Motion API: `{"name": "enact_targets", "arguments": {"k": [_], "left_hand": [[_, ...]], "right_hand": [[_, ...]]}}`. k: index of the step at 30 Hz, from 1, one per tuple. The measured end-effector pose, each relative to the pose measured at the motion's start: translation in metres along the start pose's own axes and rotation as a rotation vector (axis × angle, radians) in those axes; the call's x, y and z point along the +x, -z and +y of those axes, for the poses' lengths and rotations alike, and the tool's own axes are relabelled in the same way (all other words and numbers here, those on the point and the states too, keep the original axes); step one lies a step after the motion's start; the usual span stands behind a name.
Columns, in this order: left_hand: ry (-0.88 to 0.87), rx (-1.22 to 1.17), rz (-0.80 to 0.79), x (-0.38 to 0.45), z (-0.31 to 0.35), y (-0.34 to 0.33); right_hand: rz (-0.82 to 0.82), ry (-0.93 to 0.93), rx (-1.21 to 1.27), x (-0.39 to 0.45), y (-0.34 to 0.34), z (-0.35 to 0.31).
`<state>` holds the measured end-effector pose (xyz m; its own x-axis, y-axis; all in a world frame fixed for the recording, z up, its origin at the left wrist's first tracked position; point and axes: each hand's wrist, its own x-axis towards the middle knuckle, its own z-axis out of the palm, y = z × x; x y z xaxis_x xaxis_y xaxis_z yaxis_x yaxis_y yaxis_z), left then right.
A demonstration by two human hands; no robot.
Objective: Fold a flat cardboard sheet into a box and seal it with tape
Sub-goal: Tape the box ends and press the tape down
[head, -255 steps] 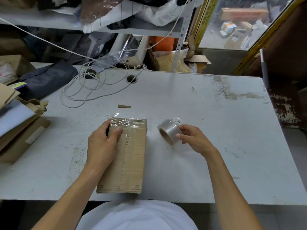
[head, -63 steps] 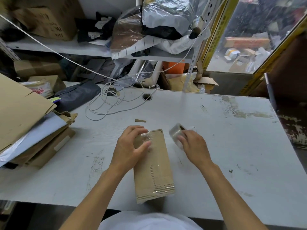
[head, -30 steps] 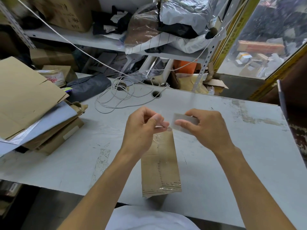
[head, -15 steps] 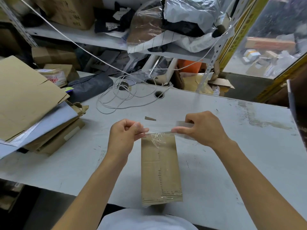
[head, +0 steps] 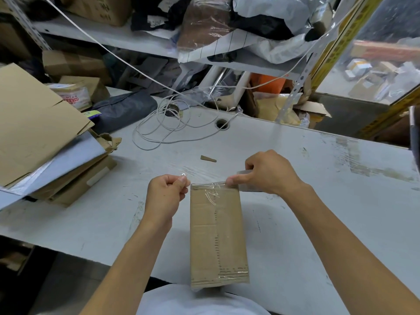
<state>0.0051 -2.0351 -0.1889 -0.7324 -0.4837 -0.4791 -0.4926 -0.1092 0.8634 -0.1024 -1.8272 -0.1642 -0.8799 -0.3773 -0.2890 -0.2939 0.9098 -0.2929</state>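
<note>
The box [head: 217, 235] is plain matt brown cardboard with glossy, wrinkly clear tape [head: 210, 186] over the far end. The counter [head: 318, 178] looks like scuffed, worn white paint. Shiny crinkled plastic bags [head: 261, 21] sit on the shelf.

one cardboard box [head: 217, 233] on the table [head: 318, 223], two hands just past it, one tape roll [head: 246, 184], one cardboard scrap [head: 208, 158] further back.

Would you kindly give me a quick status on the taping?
Left hand pinches tape end; right hand grips tape roll. Strip stretched over far end of box. Nothing in the way.
</note>
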Motion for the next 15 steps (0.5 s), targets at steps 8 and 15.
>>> {"name": "enact_targets", "arguments": {"k": [8,15], "left_hand": [[0.076,-0.047,0.001,0.005,-0.011,0.002],[0.094,-0.086,-0.002,0.005,-0.017,0.001]], "right_hand": [[-0.061,-0.022,0.017,0.002,-0.004,-0.003],[-0.091,-0.062,0.038,0.004,-0.007,-0.003]]}}
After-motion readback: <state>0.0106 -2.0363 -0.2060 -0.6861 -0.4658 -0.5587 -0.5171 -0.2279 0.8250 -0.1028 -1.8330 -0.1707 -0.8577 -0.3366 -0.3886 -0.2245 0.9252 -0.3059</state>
